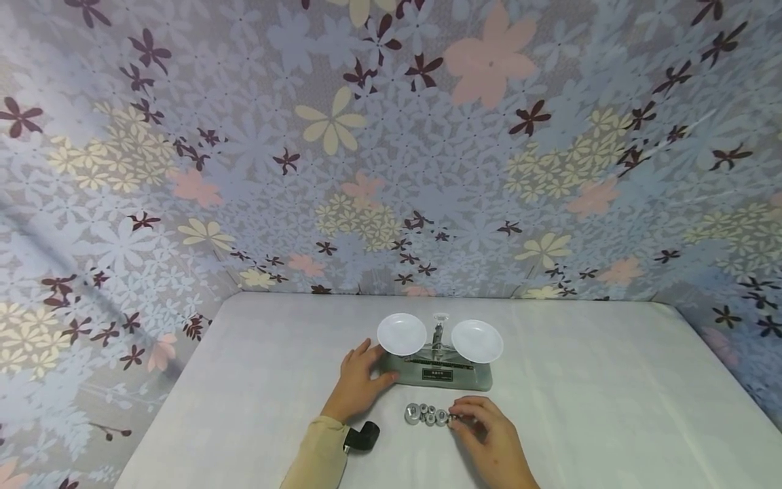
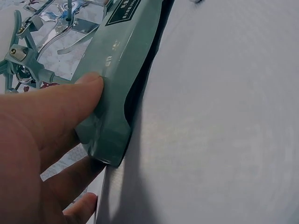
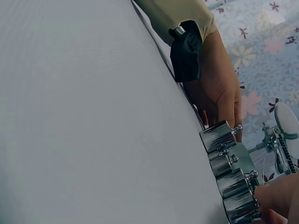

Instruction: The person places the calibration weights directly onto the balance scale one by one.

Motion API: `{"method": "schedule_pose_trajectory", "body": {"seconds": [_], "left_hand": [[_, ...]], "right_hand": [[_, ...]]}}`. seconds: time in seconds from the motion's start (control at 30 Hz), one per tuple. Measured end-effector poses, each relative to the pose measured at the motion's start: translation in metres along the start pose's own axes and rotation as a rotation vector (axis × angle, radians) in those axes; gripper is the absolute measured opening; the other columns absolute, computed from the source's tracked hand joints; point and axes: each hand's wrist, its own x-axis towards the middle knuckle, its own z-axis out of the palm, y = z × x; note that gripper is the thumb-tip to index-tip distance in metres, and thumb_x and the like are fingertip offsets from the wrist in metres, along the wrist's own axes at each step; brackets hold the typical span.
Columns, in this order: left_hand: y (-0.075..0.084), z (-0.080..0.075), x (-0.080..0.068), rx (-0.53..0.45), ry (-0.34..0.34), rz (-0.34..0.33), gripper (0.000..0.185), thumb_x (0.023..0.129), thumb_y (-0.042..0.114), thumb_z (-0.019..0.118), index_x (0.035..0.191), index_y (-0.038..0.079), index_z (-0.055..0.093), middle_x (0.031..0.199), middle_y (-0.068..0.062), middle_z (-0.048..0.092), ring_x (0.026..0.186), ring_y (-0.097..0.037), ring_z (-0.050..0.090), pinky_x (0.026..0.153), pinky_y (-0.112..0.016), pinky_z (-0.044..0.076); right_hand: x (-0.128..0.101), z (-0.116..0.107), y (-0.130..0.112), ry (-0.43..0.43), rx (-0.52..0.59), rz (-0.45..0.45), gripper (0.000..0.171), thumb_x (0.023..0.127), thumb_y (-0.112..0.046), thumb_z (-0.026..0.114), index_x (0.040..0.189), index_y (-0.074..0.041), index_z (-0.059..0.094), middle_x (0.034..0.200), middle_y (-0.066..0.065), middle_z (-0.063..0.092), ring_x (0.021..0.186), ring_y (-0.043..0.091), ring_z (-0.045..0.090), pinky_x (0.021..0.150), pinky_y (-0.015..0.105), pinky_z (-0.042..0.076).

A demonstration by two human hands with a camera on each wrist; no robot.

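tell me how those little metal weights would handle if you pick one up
The weights look like solid polished metal cylinders, so probably heavy for their size and somewhat slippery. Each has a small knob on top, which the right hand seems to pinch. Standing upright in a row they look stable; tipped sideways, one would likely roll.

scale label [image 1: 437, 374] unreadable, right fingertips [image 3: 275, 198] cropped
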Motion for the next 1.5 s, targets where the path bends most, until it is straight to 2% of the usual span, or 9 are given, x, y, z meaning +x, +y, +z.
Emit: {"method": "schedule_pose_trajectory", "body": {"seconds": [0.33, 0.53, 0.7, 1.2, 1.5], "left_hand": [[-0.0006, -0.0001, -0.0032, 0.001, 0.007, -0.006, 0.054, 0.09, 0.029, 0.074, 0.135, 0.003, 0.061, 0.14, -0.016, 0.059, 0.141, -0.049, 0.035, 0.112, -0.073, 0.015], [-0.0028, 0.0014, -0.0036, -0.003, -0.001, -0.029, 0.053, 0.09, 0.03, 0.074, 0.135, 0.005, 0.062, 0.141, -0.014, 0.059, 0.143, -0.047, 0.034, 0.114, -0.07, 0.015], [-0.0046, 0.0023, -0.0046, -0.014, 0.001, -0.042, 0.053, 0.089, 0.031, 0.074, 0.135, 0.005, 0.062, 0.141, -0.014, 0.059, 0.143, -0.046, 0.034, 0.114, -0.07, 0.015], [-0.0032, -0.0001, -0.004, 0.011, 0.019, -0.009, 0.055, 0.089, 0.03, 0.074, 0.136, 0.004, 0.061, 0.139, -0.013, 0.061, 0.141, -0.046, 0.036, 0.114, -0.069, 0.016], [-0.0029, 0.0009, -0.0018, 0.003, 0.019, -0.015, 0.056, 0.089, 0.031, 0.074, 0.137, 0.005, 0.061, 0.141, -0.012, 0.06, 0.142, -0.045, 0.035, 0.114, -0.069, 0.015]], "right_hand": [[0.0013, 0.0014, -0.0025, -0.032, -0.061, 0.12, 0.017, 0.087, -0.006, 0.078, 0.093, -0.022, 0.076, 0.106, -0.01, 0.066, 0.092, 0.006, 0.061, 0.075, 0.023, 0.053], [-0.0001, 0.0019, -0.002, -0.033, -0.076, 0.12, 0.015, 0.086, -0.007, 0.078, 0.091, -0.022, 0.077, 0.104, -0.01, 0.067, 0.09, 0.005, 0.062, 0.074, 0.022, 0.053], [-0.0016, 0.0027, -0.0001, -0.012, -0.076, 0.109, 0.018, 0.084, -0.006, 0.079, 0.089, -0.023, 0.076, 0.099, -0.012, 0.065, 0.084, 0.002, 0.06, 0.072, 0.022, 0.053], [-0.0011, 0.0023, -0.0026, 0.044, -0.052, 0.087, 0.018, 0.084, -0.007, 0.08, 0.09, -0.023, 0.075, 0.094, -0.013, 0.066, 0.076, 0.002, 0.057, 0.069, 0.021, 0.052], [-0.0009, 0.0002, -0.0012, 0.157, -0.053, -0.047, 0.024, 0.08, -0.003, 0.082, 0.087, -0.024, 0.074, 0.092, -0.015, 0.066, 0.073, 0.001, 0.057, 0.064, 0.021, 0.052]]}}
